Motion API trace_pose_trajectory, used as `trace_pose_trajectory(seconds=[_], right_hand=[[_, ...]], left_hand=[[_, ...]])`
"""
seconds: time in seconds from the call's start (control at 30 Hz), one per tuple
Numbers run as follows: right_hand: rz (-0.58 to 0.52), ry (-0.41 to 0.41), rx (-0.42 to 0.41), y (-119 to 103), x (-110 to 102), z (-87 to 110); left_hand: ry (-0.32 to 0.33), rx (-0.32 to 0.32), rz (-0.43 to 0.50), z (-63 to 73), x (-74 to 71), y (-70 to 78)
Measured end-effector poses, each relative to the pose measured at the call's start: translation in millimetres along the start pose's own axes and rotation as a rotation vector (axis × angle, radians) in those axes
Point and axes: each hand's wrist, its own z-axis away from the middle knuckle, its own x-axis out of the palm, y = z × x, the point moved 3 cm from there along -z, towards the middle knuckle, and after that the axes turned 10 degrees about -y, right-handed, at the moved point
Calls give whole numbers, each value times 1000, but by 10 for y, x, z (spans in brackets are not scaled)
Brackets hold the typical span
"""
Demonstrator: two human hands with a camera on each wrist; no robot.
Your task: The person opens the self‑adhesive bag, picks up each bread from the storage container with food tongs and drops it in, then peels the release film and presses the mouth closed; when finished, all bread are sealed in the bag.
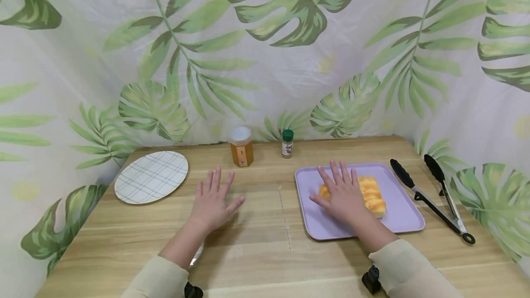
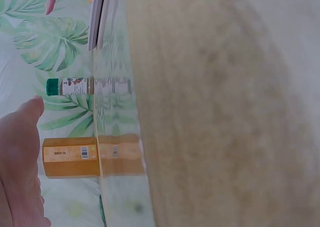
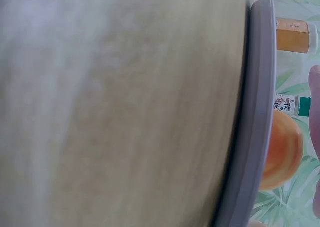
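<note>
Hovering, fingers spread, left hand over wood-grain table, right hand over bread on purple tray, leaf-print cloth behind

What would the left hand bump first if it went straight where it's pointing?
Probably the amber jar, since the left hand points roughly toward it, but how high the hand is above the table is hard to tell.
</note>
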Motion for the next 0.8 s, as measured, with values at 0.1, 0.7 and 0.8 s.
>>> trace_pose_trajectory(seconds=[0.1,0.7,0.8], right_hand=[[-2,-1,-1,-3,4,0],[-310,-31,-336,-560,-29,-10],[-297,-144,-360,-689,58,-25]], left_hand=[[-4,0,7,10,-4,3],[-98,275,337,48,121,157],[-126,266,376,68,200,159]])
